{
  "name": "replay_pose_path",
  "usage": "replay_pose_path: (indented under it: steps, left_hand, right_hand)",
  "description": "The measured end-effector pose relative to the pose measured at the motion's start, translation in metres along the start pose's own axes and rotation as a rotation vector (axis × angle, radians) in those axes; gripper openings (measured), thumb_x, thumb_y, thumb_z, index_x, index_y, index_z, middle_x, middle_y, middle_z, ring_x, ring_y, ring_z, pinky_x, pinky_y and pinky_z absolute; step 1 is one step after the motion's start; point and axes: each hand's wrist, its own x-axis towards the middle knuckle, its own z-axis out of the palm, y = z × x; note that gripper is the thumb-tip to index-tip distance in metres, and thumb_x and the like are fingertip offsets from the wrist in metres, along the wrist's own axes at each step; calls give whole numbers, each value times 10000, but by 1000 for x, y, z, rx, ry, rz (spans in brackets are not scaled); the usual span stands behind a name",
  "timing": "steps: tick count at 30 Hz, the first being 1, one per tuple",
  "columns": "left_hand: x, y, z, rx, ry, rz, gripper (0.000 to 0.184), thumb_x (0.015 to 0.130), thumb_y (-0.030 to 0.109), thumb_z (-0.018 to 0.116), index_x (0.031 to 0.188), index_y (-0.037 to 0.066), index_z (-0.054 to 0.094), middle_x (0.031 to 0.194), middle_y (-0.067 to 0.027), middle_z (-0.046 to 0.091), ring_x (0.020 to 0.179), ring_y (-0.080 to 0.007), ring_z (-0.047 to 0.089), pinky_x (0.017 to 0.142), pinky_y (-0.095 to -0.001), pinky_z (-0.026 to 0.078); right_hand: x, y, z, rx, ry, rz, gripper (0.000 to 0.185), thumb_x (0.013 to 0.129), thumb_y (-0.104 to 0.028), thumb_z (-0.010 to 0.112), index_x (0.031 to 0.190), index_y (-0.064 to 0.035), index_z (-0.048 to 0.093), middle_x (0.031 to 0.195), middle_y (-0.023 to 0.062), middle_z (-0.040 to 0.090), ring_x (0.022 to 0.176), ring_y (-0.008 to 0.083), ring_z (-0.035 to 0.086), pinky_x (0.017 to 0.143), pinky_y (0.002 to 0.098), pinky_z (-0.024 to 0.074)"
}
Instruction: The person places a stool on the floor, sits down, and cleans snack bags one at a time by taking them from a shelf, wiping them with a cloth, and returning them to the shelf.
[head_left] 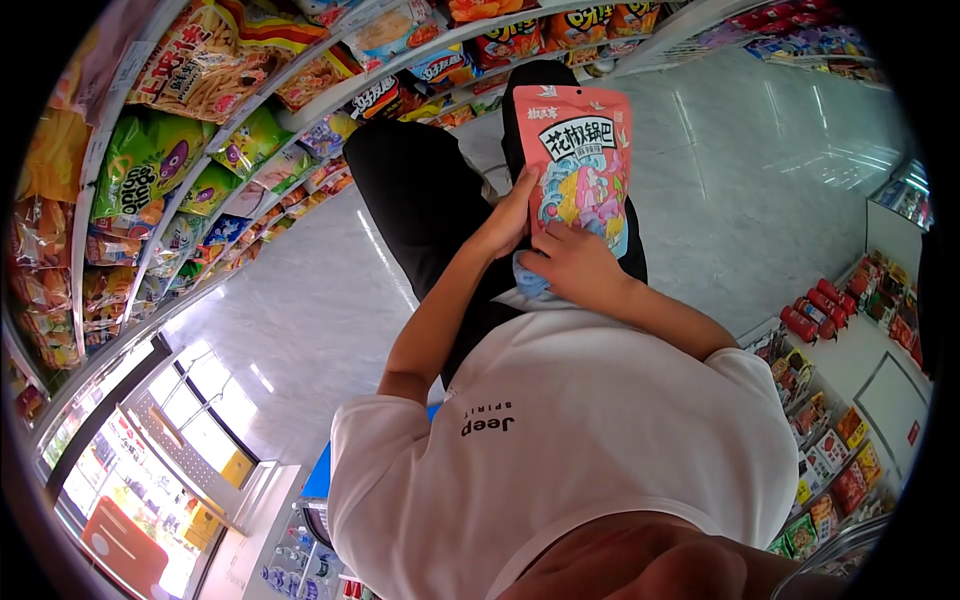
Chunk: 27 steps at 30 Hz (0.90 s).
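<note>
A pink snack pouch (582, 165) with Chinese lettering and a colourful printed picture rests upright over my right leg, its front facing me. My left hand (512, 215) grips the pouch by its left edge. Near the lower edge of the pouch, my right hand (580, 262) is closed with its fingers curled. A crumpled light-blue cloth (531, 280) bunches out from under those fingers. What lies beneath the right palm is hidden.
Curved-looking shelves of snack bags (150, 165) run along the left and top. Grey floor (740, 190) shows beyond my knees. Red fire extinguishers (812, 312) and another stocked rack (835, 450) stand at the right. A bright window (130, 470) is at lower left.
</note>
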Motion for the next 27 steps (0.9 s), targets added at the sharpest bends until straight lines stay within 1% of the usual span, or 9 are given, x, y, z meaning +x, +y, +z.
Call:
replay_pose_path:
  steps: [3,5,6,11,14,17,21,24,27]
  left_hand:
    - [-7,6,7,12,36,-2,641,1090,515,369,1579,114,263,1520,-108,454,1356,-233,490,1126,-384,412]
    - [-5,5,5,33,88,5,607,1083,519,390,1532,112,353,1453,-96,532,1281,-230,557,1087,-387,454]
    - [-5,3,3,42,115,9,594,1080,521,400,1509,111,398,1420,-91,571,1244,-229,591,1067,-389,476]
    - [-6,2,2,20,73,27,616,1072,531,419,1518,108,381,1452,-95,539,1291,-237,563,1080,-435,472]
    - [-4,4,4,22,70,10,621,1074,526,417,1530,109,358,1485,-99,506,1327,-247,536,1096,-467,456]
    - [-5,4,5,32,84,-10,625,1078,519,409,1542,108,335,1515,-103,476,1357,-256,511,1113,-488,438]
    - [-6,5,4,43,93,-13,627,1081,517,402,1547,105,325,1533,-105,455,1370,-267,498,1130,-495,418]
    - [-5,0,2,35,97,3,629,1081,517,402,1548,103,325,1535,-104,455,1371,-265,497,1136,-481,412]
    - [2,-5,-7,46,77,18,641,1079,534,388,1552,108,310,1512,-101,468,1354,-238,504,1111,-461,437]
  right_hand:
    - [4,-1,1,5,2,3,360,627,-96,753,978,-134,681,900,36,561,888,236,610,676,372,544]
    - [9,4,-12,23,-3,19,281,670,-122,741,941,-136,667,883,48,572,872,238,630,674,377,554]
    - [9,8,-18,49,32,42,322,658,-130,756,969,-138,670,904,50,584,887,245,635,684,381,555]
    - [4,51,-27,45,225,247,490,638,-164,823,1103,-137,671,1011,69,632,952,288,652,740,400,555]
    - [10,76,-33,123,343,450,468,697,-164,819,1131,-99,658,1028,97,642,966,333,652,762,422,545]
    - [19,110,-20,118,508,503,422,765,-196,803,1133,-59,646,994,129,635,939,370,641,759,445,525]
    - [33,140,-10,90,548,613,374,810,-238,776,1090,-31,638,973,155,630,902,398,631,731,462,504]
    - [31,144,-12,155,513,640,346,794,-217,789,1052,-38,645,981,156,639,922,399,637,750,457,511]
    - [19,127,-13,161,449,488,371,752,-201,814,1065,-66,669,1007,141,658,947,384,649,771,439,524]
